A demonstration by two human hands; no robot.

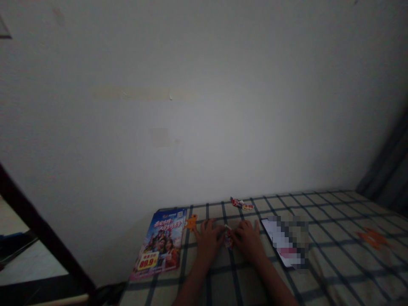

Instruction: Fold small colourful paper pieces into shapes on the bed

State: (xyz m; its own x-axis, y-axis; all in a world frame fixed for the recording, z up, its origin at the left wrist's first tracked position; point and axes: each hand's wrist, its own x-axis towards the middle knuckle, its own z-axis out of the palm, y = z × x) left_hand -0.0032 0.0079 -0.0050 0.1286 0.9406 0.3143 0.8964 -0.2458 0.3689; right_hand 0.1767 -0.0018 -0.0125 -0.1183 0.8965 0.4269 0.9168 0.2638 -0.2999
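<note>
The left forearm (195, 276) is slanting up and inward from the bottom edge of the view, and the right forearm (271, 278) is mirroring it from the opposite side. The left hand (208, 239) and the right hand (247, 237) are resting low, side by side, their backs facing upward. Their fingers (209, 223) are bending, with the thumb sides facing each other across a narrow gap. On each, the outermost finger (256, 227) is standing apart. Dimness is obscuring how firmly either is gripping.
</note>
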